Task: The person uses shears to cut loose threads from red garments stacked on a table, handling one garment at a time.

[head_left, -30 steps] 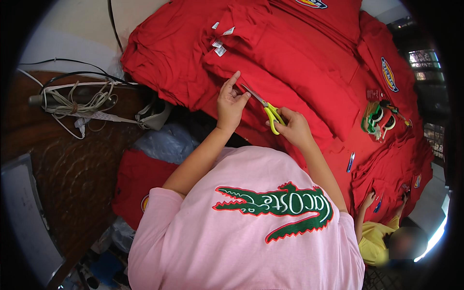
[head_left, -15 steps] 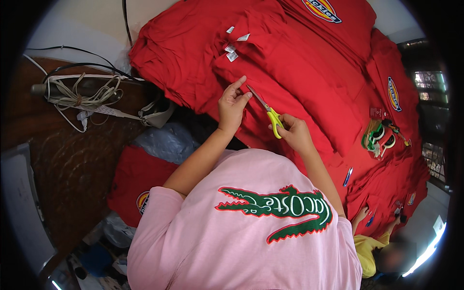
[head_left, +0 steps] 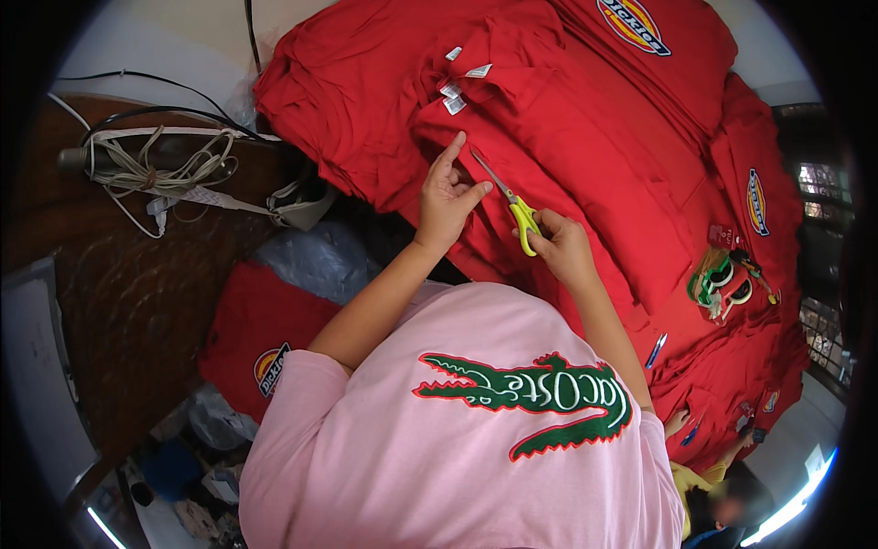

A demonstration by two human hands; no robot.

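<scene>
My right hand grips a pair of scissors with yellow-green handles, its slim metal blades slanting up and left over red cloth. Just left of the blade tips is my left hand, index finger stretched out and thumb held apart from it. I make out nothing between those fingers; the other fingers are partly hidden. Beneath both hands lies a stack of folded red garments. Several small white labels stick out of its upper end, beyond my left hand.
On the right lie rolls of tape and a blue cutter knife. A co-worker in yellow reaches over red cloth at lower right. Bundled cables rest on brown wood at left, near clear plastic bags.
My left thumb has moved away from the index finger, widening the gap. The scissors have shifted slightly right and stay in my right hand. The whole view has tilted a little.
</scene>
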